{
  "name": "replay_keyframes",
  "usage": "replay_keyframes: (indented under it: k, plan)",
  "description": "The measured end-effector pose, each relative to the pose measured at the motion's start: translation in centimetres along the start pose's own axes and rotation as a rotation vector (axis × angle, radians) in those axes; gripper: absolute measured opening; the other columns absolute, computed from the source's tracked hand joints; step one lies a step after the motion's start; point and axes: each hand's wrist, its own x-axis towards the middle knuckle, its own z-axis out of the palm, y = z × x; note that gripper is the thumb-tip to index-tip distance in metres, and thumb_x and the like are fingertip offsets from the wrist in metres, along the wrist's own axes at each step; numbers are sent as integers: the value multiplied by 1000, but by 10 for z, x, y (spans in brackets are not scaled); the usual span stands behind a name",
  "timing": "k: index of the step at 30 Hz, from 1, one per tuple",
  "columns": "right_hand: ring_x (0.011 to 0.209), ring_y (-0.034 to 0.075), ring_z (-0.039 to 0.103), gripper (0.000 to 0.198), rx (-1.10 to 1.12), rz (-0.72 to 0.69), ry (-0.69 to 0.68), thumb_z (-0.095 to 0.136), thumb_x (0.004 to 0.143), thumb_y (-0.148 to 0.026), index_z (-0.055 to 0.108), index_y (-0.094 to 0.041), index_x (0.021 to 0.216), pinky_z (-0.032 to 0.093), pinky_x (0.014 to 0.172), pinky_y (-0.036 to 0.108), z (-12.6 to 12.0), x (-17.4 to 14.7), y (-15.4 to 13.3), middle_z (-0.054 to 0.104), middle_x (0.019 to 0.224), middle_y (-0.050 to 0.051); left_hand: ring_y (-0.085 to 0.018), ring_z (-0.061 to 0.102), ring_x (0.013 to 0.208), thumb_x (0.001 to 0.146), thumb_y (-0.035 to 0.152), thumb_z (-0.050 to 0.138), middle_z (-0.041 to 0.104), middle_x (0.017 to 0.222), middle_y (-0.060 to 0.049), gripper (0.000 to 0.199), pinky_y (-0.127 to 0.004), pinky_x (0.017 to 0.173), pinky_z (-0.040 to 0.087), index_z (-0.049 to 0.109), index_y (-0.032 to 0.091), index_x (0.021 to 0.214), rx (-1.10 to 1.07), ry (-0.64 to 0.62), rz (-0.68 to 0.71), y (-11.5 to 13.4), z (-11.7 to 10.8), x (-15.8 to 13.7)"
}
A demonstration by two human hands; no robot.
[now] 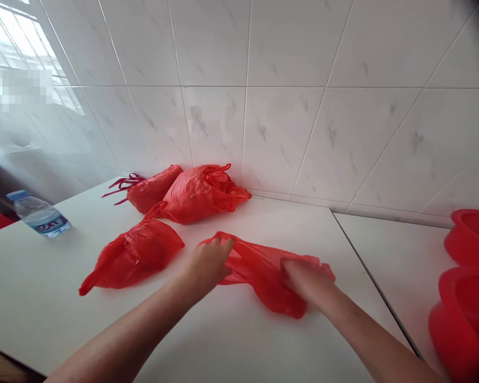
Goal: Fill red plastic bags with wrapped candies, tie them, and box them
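Note:
A thin red plastic bag (259, 266) is spread out between my hands just above the white table. My left hand (209, 266) is closed on the bag's left edge, with the fingers curled over the film. At the other end my right hand (309, 279) grips the bag, its fingertips partly covered by the film and slightly blurred. Left of my left hand lies a filled red plastic bag (138, 255), its twisted end toward me. Behind it another full red bag (195, 194) rests near the wall. What these bags contain is hidden.
A smaller red bundle (154, 189) with dark red ribbons (123, 183) sits at the back left. A water bottle (42, 215) with a blue cap lies tilted at far left. Two red basins (455, 330) stand right of the table seam (375, 282). A tiled wall (283, 122) borders the back.

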Motion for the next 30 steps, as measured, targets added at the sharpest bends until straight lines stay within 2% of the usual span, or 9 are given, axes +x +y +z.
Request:
replay_keyframes:
  k: [3, 7, 9, 11, 16, 20, 23, 27, 30]
  plan:
    - [60, 15, 49, 42, -61, 42, 2, 55, 57, -2, 65, -25, 91, 26, 52, 22, -8, 0, 7, 56, 70, 0, -27, 64, 78, 73, 25, 61, 64, 101, -9, 50, -30, 55, 42, 50, 22, 122, -55, -46, -26, -13, -13, -7]
    - [80, 22, 54, 78, -202, -40, 71, 56, 54, -2, 49, -34, 125, 28, 56, 25, -12, 0, -5, 62, 97, 5, -22, 62, 77, 81, 24, 53, 64, 92, -5, 25, -30, 58, 41, 59, 23, 105, -127, 86, 201, 7, -31, -13]
    - [82, 24, 54, 69, -240, -64, 88, 58, 57, -6, 51, -32, 121, 29, 57, 27, -10, 3, -14, 62, 97, 7, -18, 60, 78, 87, 15, 42, 64, 90, -4, 24, -29, 63, 42, 61, 21, 101, -184, 194, 378, 30, -33, -10]
    - [84, 25, 54, 56, -254, -38, 63, 59, 60, -9, 56, -28, 112, 32, 58, 28, -8, 5, -17, 62, 94, 8, -15, 59, 80, 86, 8, 38, 64, 91, -3, 30, -26, 67, 43, 62, 22, 97, -213, 186, 516, 51, -28, -1]
    - [101, 29, 54, 68, -268, 8, 86, 61, 57, -11, 53, -21, 124, 40, 77, 37, -13, 0, 9, 60, 108, 11, -26, 61, 85, 70, 14, 65, 67, 95, -11, 16, -37, 74, 46, 67, 18, 85, 37, -92, 309, 49, 4, 29]
    - [101, 25, 58, 79, -188, 61, 9, 55, 60, -8, 41, -20, 137, 42, 81, 36, -17, -8, 41, 61, 116, 9, -31, 56, 105, 63, 15, 70, 62, 110, -15, 37, -42, 89, 42, 65, 17, 100, 84, -42, 265, 20, 14, 34]
    - [96, 20, 61, 73, -143, 5, 50, 47, 63, -1, 47, -24, 132, 43, 85, 35, -19, -11, 46, 56, 127, 5, -31, 57, 99, 61, 12, 69, 62, 103, -14, 35, -42, 83, 45, 64, 15, 96, 120, -13, 267, 17, 7, 29]
    - [122, 25, 48, 61, -75, -60, 158, 47, 72, -7, 49, -22, 131, 40, 96, 38, -18, -6, 42, 43, 142, 5, -22, 59, 84, 75, 11, 57, 62, 93, -8, 20, -33, 70, 46, 61, 18, 93, 66, 61, 408, 38, -2, 22]
    - [132, 25, 37, 54, -30, -119, 163, 50, 76, -10, 52, -20, 129, 36, 102, 40, -14, 5, 41, 42, 143, 7, -21, 59, 88, 82, 22, 56, 63, 96, -5, 15, -32, 75, 47, 61, 20, 96, -61, 96, 611, 54, 3, 21]
